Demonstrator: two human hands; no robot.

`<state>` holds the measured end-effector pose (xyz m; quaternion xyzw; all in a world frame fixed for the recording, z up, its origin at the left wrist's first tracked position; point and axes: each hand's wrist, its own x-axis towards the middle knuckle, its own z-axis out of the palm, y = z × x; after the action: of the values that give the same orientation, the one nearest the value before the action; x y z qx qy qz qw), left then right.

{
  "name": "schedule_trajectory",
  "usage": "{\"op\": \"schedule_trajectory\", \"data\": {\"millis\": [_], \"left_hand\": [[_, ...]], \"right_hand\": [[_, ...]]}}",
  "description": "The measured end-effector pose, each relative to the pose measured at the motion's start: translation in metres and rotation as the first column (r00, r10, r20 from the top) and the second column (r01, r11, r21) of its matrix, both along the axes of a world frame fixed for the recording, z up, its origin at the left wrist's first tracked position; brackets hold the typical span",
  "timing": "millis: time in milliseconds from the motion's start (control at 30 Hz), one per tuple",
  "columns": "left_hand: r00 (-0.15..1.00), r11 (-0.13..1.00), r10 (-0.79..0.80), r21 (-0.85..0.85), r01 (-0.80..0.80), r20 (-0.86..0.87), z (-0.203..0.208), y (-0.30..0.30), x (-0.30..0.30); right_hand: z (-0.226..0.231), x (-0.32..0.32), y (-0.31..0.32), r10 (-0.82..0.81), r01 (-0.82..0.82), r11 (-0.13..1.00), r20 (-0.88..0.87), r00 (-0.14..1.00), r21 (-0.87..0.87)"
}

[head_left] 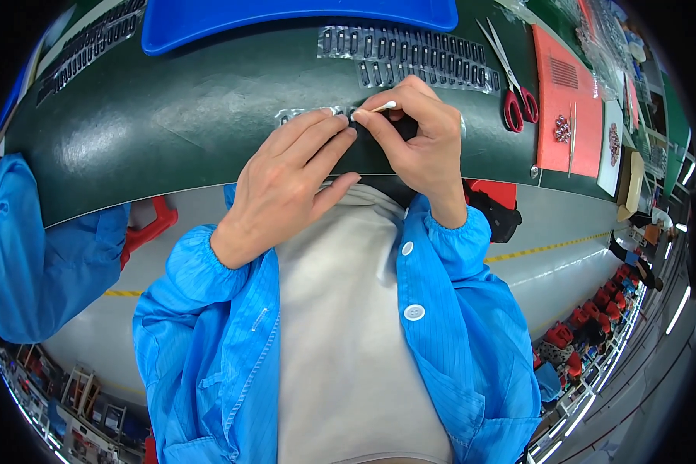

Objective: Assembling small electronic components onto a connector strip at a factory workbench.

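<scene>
At the centre of the head view, the left hand (290,182) lay palm down and mostly open, fingers extended, thumb apart, gripping nothing, its fingertips on a clear strip of small dark pieces (284,117) on the green surface (201,116). Just right of it, the right hand (424,139) was closed in a thumb-and-forefinger pinch around a white-tipped cotton swab (388,106), over the strip's right part.

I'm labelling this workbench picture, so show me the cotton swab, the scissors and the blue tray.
Cotton swab (390,105): head view, on its white cotton tip.
Scissors (509,74): head view, on the metal blades near the red handles.
Blue tray (301,11): head view, on its near rim.
</scene>
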<state>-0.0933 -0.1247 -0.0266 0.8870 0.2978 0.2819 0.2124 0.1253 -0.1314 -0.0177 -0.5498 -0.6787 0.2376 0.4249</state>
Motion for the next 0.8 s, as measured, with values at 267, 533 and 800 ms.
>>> {"op": "schedule_trajectory", "data": {"millis": [267,533,800], "left_hand": [[1.000,1.000,0.006,-0.003,-0.006,0.021,0.002,0.002,-0.004],[1.000,1.000,0.011,-0.011,-0.011,0.014,-0.001,0.001,-0.005],[1.000,1.000,0.014,-0.012,-0.013,0.017,0.000,0.000,-0.004]], "right_hand": [[0.000,-0.002,0.001,-0.025,0.027,0.999,-0.068,0.997,0.037],[-0.005,-0.009,0.001,-0.010,0.010,0.999,-0.004,1.000,0.043],[-0.005,-0.008,0.002,-0.006,0.005,0.999,0.021,1.000,0.044]]}}
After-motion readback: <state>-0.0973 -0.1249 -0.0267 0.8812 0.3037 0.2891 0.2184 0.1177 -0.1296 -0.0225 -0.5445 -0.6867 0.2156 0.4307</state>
